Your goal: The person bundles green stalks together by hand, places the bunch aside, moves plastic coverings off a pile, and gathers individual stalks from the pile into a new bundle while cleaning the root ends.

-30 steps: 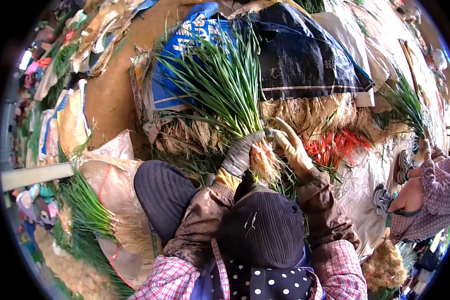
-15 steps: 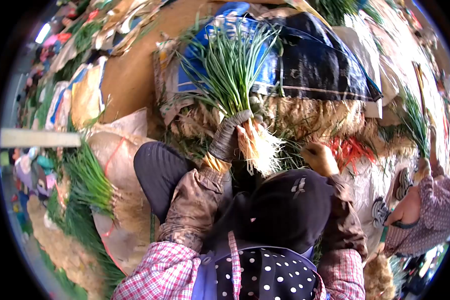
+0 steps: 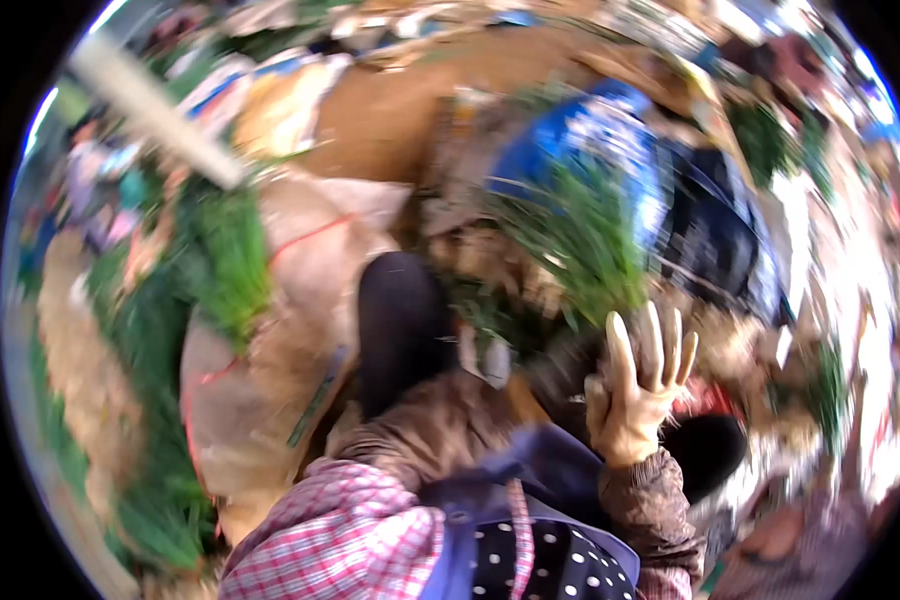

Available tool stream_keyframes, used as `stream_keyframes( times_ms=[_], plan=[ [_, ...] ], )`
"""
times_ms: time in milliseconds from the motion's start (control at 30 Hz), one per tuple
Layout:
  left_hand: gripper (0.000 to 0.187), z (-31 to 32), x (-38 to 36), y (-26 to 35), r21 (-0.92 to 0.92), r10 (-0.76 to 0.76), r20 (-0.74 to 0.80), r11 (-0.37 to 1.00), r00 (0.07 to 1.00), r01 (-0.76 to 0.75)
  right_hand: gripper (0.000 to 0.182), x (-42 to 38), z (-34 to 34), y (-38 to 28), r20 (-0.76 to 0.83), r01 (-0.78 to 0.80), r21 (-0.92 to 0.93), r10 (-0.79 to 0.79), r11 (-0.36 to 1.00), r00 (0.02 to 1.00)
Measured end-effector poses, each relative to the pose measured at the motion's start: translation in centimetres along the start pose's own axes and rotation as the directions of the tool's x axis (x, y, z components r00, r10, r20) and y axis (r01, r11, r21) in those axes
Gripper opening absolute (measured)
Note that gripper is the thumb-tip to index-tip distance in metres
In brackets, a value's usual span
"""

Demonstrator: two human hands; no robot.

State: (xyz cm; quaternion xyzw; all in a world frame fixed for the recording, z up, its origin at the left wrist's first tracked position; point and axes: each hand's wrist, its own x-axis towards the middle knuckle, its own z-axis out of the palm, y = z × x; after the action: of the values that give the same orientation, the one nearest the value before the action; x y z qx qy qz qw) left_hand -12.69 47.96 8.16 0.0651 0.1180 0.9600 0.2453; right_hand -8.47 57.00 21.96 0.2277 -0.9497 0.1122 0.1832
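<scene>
A bunch of green onions (image 3: 595, 245) stands with its long green leaves pointing up, blurred by motion. My left hand (image 3: 568, 372), in a dark grey covering, is at the bunch's lower end and holds it; its fingers are smeared and partly hidden. The roots are out of sight behind my right hand (image 3: 638, 390). That hand wears a pale glove and is raised with its fingers spread, palm beside the base of the bunch. Nothing is visibly held in it.
Blue and black sacking (image 3: 715, 235) covers a pile ahead. More green onions (image 3: 232, 265) lie on a pale sack (image 3: 235, 400) to my left. Red ties (image 3: 715, 400) lie beyond my right hand. A blurred person (image 3: 790, 545) is at the lower right.
My right hand has gone from curled to spread and has come close to the bunch. The view has swung, and the bunch with my left hand now appears farther right.
</scene>
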Motion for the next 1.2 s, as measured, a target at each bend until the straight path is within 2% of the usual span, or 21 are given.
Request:
stream_keyframes(
  times_ms=[33,67,100,167,200,233,300,333,400,433,467,500,600,700,767,867,933,1033,1067,1133,1200],
  plan=[
    [0.031,-0.3,-0.9,-0.7,0.066,0.068,0.082,0.995,0.994,-0.073,0.048,-0.6,2.0,-0.2,-0.079,0.056,-0.096,-0.064,0.994,0.995],
    [0.031,-0.5,-1.8,-1.6,0.117,0.134,0.162,0.981,0.978,-0.154,0.049,-0.7,3.3,-0.1,-0.087,0.075,0.041,-0.072,0.996,0.994],
    [0.032,-0.9,-2.5,-0.2,0.052,0.106,0.141,0.992,0.984,-0.114,0.050,-0.6,3.2,-0.9,-0.028,0.116,0.044,-0.115,0.992,0.993],
    [0.032,-0.5,-4.1,1.0,-0.140,0.018,0.125,0.990,0.992,0.000,0.050,-2.7,4.9,0.0,-0.198,0.137,0.185,-0.099,0.973,0.975],
    [0.033,-0.7,-4.2,0.9,-0.250,-0.040,0.144,0.965,0.989,0.076,0.056,-1.7,4.1,-1.7,-0.305,0.096,0.317,0.006,0.943,0.952],
    [0.033,0.7,-4.8,2.5,0.005,0.196,0.099,0.980,0.976,-0.198,0.059,-1.4,3.7,-2.9,-0.239,-0.041,0.558,0.208,0.829,0.948],
    [0.028,6.5,-7.8,7.1,-0.200,0.218,-0.022,0.955,0.976,-0.218,0.065,-2.6,4.0,-2.6,0.231,-0.435,0.816,0.475,0.381,0.849],
    [0.032,6.0,-7.6,7.7,-0.125,0.199,-0.075,0.970,0.977,-0.207,0.055,-3.4,5.3,-2.5,0.423,-0.563,0.808,0.491,0.176,0.761],
    [0.042,4.8,-7.3,9.0,0.020,0.158,-0.181,0.987,0.971,-0.157,0.041,-6.2,8.8,-0.3,0.690,-0.714,0.698,0.308,-0.043,0.655],
    [0.041,5.5,-8.0,10.7,0.086,0.203,-0.185,0.978,0.962,-0.190,0.039,-5.3,8.5,-2.0,0.751,-0.761,0.647,0.208,-0.045,0.627],
    [0.039,6.0,-8.6,12.4,0.151,0.247,-0.187,0.964,0.951,-0.220,0.039,-4.5,7.6,-3.8,0.778,-0.775,0.619,0.037,0.129,0.627],
    [0.039,6.4,-9.3,14.1,0.186,0.325,-0.166,0.938,0.931,-0.294,0.046,-4.1,7.9,-3.7,0.767,-0.745,0.637,-0.065,0.198,0.638],
    [0.031,7.3,-11.9,20.1,0.433,0.520,-0.197,0.807,0.831,-0.402,0.044,-3.5,8.7,-3.3,0.762,-0.733,0.639,-0.057,0.234,0.646],
    [0.033,6.2,-15.3,26.9,0.593,0.671,-0.008,0.601,0.742,-0.536,0.037,-4.7,10.5,-1.6,0.751,-0.725,0.643,-0.021,0.248,0.659],
    [0.035,6.1,-18.9,30.7,0.676,0.712,0.010,0.512,0.702,-0.529,0.036,-5.1,10.8,-1.4,0.768,-0.746,0.623,-0.001,0.235,0.641],
    [0.037,3.6,-24.2,34.9,0.865,0.785,-0.102,0.373,0.610,-0.336,0.030,-5.6,11.5,-1.4,0.807,-0.798,0.576,0.031,0.179,0.590],
    [0.032,-3.3,-27.7,37.8,0.805,0.730,-0.287,0.535,0.621,-0.257,0.029,-5.8,12.3,-1.7,0.810,-0.798,0.575,0.007,0.182,0.586],
    [0.031,-16.5,-33.8,37.5,0.766,0.674,-0.373,0.611,0.638,-0.198,0.028,-5.5,12.2,-2.8,0.812,-0.768,0.566,-0.040,0.302,0.582],
    [0.030,-21.1,-35.6,36.8,0.792,0.637,-0.345,0.592,0.689,-0.151,0.028,-5.4,12.1,-2.9,0.811,-0.755,0.561,-0.045,0.340,0.583],
    [0.024,-19.1,-33.1,34.7,0.600,0.565,-0.798,0.779,0.210,0.183,0.028,-5.5,12.0,-2.9,0.825,-0.761,0.537,-0.037,0.365,0.564],
    [0.012,-18.6,-33.0,34.6,0.739,0.702,-0.645,0.673,0.300,0.013,0.028,-5.7,11.6,-3.3,0.835,-0.784,0.509,0.015,0.355,0.549]
  ],
)
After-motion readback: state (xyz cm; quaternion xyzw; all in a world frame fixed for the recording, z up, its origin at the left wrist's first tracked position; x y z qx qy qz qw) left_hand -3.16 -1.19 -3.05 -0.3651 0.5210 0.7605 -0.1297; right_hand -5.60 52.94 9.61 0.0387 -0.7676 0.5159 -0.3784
